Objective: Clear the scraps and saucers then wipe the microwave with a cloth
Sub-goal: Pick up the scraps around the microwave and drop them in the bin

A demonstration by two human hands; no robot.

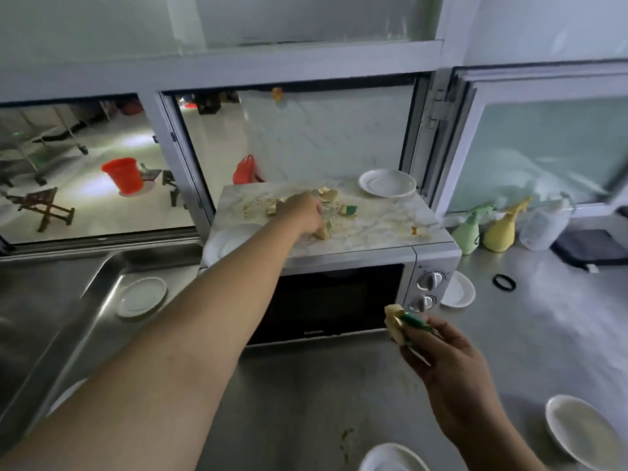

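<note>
Our left hand (302, 212) reaches onto the microwave (339, 266) top, grip curling around scraps (326, 195); our right hand (438, 348) clutches collected wrappers (402, 322) in front of it. 1 saucer (387, 182) sits at its back corner.

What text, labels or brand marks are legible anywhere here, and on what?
Silver microwave with dark glass door: a small pale brand mark on the door's lower edge, too blurred to read.
Two round silver microwave knobs: no readable markings.
Green spray bottle, yellow spray bottle, clear plastic bottle: no legible label.
Green-and-gold wrapper scraps in the right hand: print, if any, unreadable.
No text here can be read.
</note>
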